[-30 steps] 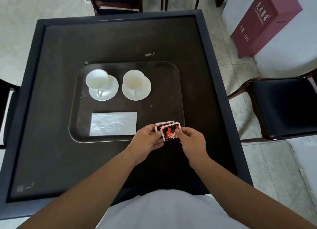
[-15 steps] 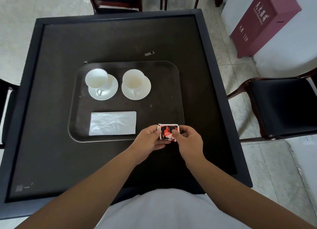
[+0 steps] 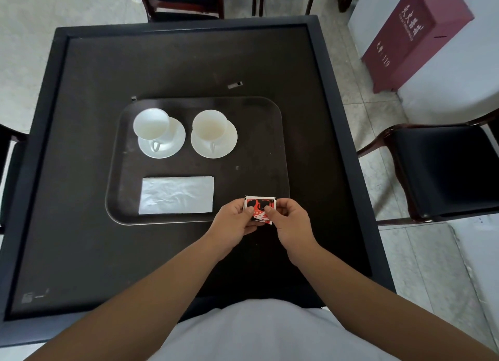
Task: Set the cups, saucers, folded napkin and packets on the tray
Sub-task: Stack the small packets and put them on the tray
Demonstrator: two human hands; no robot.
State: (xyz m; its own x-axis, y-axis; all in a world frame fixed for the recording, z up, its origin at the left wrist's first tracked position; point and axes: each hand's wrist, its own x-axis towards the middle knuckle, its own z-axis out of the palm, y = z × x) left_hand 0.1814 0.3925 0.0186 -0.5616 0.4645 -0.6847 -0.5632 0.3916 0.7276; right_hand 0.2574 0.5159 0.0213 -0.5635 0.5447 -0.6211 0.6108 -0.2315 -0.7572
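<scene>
**Both hands pinching the packets over the tray's near right corner**

The person stands at the near edge of a dark square table (image 3: 81, 225), both bare forearms reaching forward. The left hand (image 3: 236, 220) and the right hand (image 3: 290, 220) meet over the near right corner of the dark tray (image 3: 270, 133). Between them they hold a small stack of red, black and white packets (image 3: 260, 208), squared up so that only the top one's face shows; a white edge of another peeks out along the far side. How many lie in the stack cannot be told.

The left thumb (image 3: 249, 210) lies across the left part of the top packet's face, with the other left fingers curled beneath and hidden. The right thumb (image 3: 268, 212) presses the lower middle of the same face, and the right index finger (image 3: 280, 202) wraps the stack's far right corner. Both hands are thus closed on the packets, which stand just beside the napkin's right end and above the tray's rim; whether they touch the tray cannot be told.

On the tray, two white cups rest on white saucers in the far half: the left cup (image 3: 151, 124) on the left saucer (image 3: 172, 144), the right cup (image 3: 209, 125) on the right saucer (image 3: 224, 147), handles turned toward the person. The folded white napkin (image 3: 176, 195) lies flat in the near left part of the tray.

A chair (image 3: 442, 171) with a black seat stands to the right of the table.
</scene>
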